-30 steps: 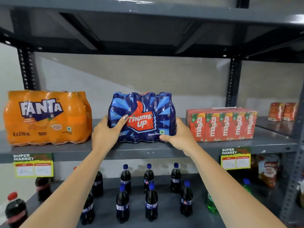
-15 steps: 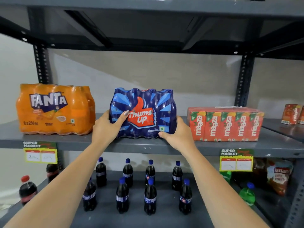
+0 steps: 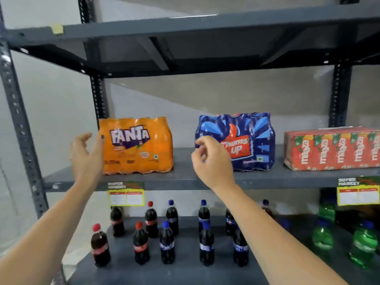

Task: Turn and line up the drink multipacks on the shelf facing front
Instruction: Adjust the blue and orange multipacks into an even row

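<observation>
Three multipacks stand on the grey middle shelf (image 3: 185, 178), labels facing me: an orange Fanta pack (image 3: 139, 145) at the left, a blue Thums Up pack (image 3: 246, 140) in the middle, a red Maaza carton pack (image 3: 333, 149) at the right. My left hand (image 3: 86, 155) is open at the Fanta pack's left side, thumb on its front corner. My right hand (image 3: 211, 159) hovers in front of the Thums Up pack's left edge, fingers loosely curled, holding nothing.
Below, a lower shelf (image 3: 185, 270) holds several dark cola bottles (image 3: 166, 243) and green bottles (image 3: 322, 237) at the right. Yellow price tags (image 3: 125, 194) hang on the shelf edge. A grey upright post (image 3: 18, 124) stands at the left, another shelf overhead.
Both hands let go of the Thums Up pack. My left hand moved left to the Fanta pack; my right hand drew back. The view swung left and up.
</observation>
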{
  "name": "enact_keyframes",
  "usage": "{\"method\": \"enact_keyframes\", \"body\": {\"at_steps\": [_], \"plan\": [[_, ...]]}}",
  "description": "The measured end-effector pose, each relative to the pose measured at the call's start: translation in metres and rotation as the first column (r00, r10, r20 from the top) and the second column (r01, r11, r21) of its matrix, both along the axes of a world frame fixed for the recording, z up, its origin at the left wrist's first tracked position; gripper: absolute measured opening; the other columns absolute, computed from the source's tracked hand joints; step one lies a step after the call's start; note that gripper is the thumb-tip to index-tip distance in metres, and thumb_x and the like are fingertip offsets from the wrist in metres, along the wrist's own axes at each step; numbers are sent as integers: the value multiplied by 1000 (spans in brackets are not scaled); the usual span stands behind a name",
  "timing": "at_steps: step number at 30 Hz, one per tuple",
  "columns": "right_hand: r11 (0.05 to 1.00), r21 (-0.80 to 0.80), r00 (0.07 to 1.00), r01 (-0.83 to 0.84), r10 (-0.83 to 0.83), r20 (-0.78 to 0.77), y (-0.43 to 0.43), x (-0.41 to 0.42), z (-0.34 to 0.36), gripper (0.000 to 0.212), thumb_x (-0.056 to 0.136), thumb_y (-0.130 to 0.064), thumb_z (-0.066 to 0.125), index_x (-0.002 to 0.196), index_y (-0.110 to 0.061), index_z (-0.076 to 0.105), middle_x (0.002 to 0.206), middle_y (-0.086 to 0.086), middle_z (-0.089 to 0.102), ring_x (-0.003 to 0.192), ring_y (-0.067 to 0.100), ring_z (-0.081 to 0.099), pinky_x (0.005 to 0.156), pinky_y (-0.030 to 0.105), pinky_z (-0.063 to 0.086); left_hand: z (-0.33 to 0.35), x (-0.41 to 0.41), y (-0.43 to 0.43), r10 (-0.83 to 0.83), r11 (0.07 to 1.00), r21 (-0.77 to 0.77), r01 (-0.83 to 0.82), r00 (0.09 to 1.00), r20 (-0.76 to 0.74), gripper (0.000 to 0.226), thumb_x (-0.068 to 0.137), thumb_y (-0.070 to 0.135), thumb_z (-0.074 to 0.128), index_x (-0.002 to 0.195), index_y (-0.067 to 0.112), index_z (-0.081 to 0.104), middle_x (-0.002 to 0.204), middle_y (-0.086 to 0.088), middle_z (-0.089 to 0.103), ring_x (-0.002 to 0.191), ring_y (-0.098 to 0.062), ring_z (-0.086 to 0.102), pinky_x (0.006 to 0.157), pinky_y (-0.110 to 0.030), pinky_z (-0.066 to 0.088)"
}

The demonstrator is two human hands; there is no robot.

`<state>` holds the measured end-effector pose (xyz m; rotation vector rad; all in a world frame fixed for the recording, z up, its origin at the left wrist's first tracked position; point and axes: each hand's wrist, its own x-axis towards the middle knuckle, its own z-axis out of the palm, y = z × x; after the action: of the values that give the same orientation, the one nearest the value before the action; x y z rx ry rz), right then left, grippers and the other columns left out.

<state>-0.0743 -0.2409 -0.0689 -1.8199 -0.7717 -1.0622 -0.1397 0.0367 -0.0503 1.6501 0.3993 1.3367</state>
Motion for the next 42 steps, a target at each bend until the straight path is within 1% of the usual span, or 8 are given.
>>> {"method": "enact_keyframes", "body": {"at_steps": [3, 6, 8, 11, 18, 22, 34, 42], "plan": [[987, -147, 940, -69, 15, -340, 60, 3, 3, 55, 90, -41, 64, 135, -13, 50, 124, 4, 59, 113, 20, 60, 92, 34, 51, 3, 4, 28, -204, 977, -104, 188, 963, -176, 75, 92, 48, 60, 149, 9, 32, 153, -15, 39, 139, -31, 41, 109, -42, 35], [974, -65, 793, -217, 137, -594, 97, 12, 0, 75, 78, -52, 74, 139, -21, 43, 137, 2, 54, 126, 24, 54, 102, 45, 46, 5, 11, 32, -408, 907, -222, 358, 878, -249, 101, 75, 61, 72, 153, 19, 23, 152, -11, 42, 133, -36, 48, 102, -49, 43], [980, -107, 810, -165, 73, -581, 105, 19, -5, 70, 78, -52, 74, 137, -24, 46, 134, 1, 59, 122, 25, 58, 99, 49, 49, -3, 17, 31, -387, 921, -177, 347, 867, -313, 116, 58, 67, 81, 151, 25, 26, 146, -8, 50, 127, -34, 53, 100, -55, 47], [986, -125, 819, -115, 23, -573, 104, 22, -7, 60, 86, -45, 69, 137, -22, 47, 135, 3, 59, 122, 26, 57, 99, 48, 49, -16, 23, 28, -265, 964, -75, 255, 908, -323, 110, 62, 57, 81, 150, 24, 25, 142, -10, 52, 125, -36, 54, 101, -57, 47], [988, -150, 844, -32, -54, -534, 97, 17, -12, 59, 87, -43, 68, 136, -18, 46, 134, 3, 56, 120, 26, 57, 97, 44, 51, -12, 19, 20, -335, 940, -53, 337, 878, -343, 107, 66, 52, 80, 152, 25, 23, 146, -9, 49, 127, -33, 52, 100, -51, 48], [991, -131, 844, -21, -53, -533, 93, 15, -11, 59, 90, -38, 68, 139, -16, 44, 136, 5, 53, 122, 26, 56, 99, 43, 50, -14, 16, 13, -270, 954, 18, 299, 885, -379, 118, 53, 72, 72, 151, 30, 21, 142, -8, 53, 122, -34, 56, 98, -54, 50], [996, -94, 827, 6, -58, -559, 90, 12, -10, 60, 90, -37, 67, 140, -17, 42, 140, 5, 50, 125, 27, 54, 97, 40, 47, -22, 21, 13, -132, 969, 144, 199, 917, -376, 129, 39, 99, 53, 147, 37, 22, 139, -6, 56, 119, -38, 59, 93, -62, 51], [995, -91, 844, 34, -77, -531, 90, 14, -15, 67, 88, -42, 68, 145, -20, 40, 140, 2, 52, 126, 25, 54, 98, 40, 47, -26, 26, 14, -114, 967, 163, 195, 906, -408, 117, 55, 87, 58, 150, 34, 16, 141, -7, 54, 118, -40, 59, 92, -61, 52]]}}
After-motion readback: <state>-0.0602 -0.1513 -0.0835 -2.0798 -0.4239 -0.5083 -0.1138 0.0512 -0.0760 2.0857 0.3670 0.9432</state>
